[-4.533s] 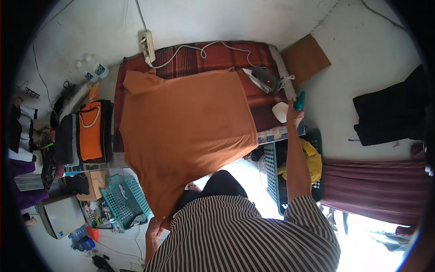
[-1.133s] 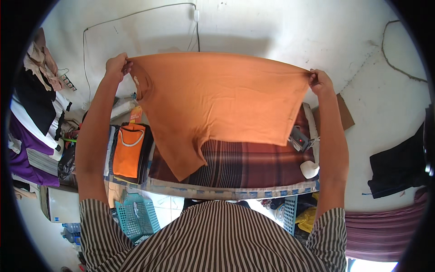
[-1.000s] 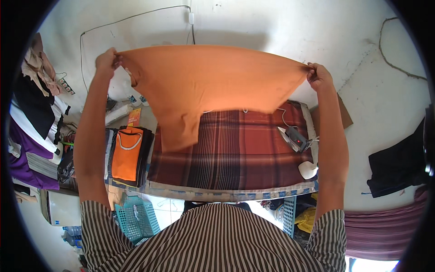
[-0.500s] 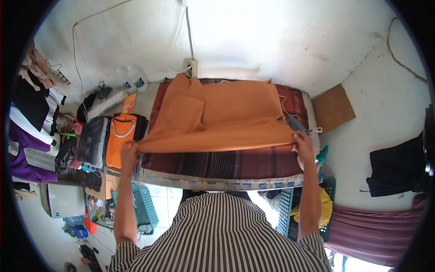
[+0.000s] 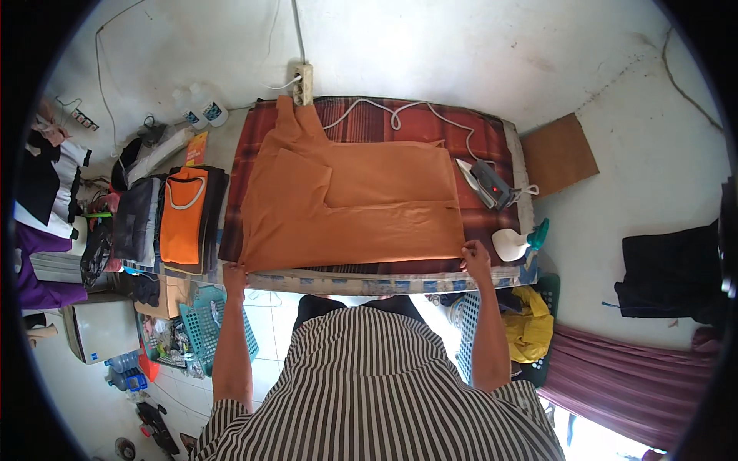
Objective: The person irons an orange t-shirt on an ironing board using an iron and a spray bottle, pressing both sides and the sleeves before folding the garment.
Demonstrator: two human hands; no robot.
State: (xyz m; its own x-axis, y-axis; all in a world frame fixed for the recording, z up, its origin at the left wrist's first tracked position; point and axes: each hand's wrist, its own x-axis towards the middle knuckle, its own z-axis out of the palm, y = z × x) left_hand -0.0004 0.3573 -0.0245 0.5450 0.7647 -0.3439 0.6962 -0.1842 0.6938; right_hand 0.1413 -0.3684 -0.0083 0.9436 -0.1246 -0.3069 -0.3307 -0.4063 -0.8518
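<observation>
A rust-orange garment, which looks like a shirt with a sleeve folded across it, lies spread over a red plaid cloth on the padded table. At its near left corner my left hand pinches the edge. My right hand grips the near right corner, fingers closed on the fabric. Right of the garment rests a grey clothes iron on its side, a small red light showing. A white spray bottle with a green head lies close to my right hand.
Folded clothes, orange and dark, are stacked left of the plaid cloth. The iron's white cord runs along the back to a wall socket. Below the table stand a green basket at left and yellow cloth in a basket at right.
Both hands have come down and nearer, laying the garment's raised near edge flat along the table's front. The iron and spray bottle now show fully. The view has shifted.
</observation>
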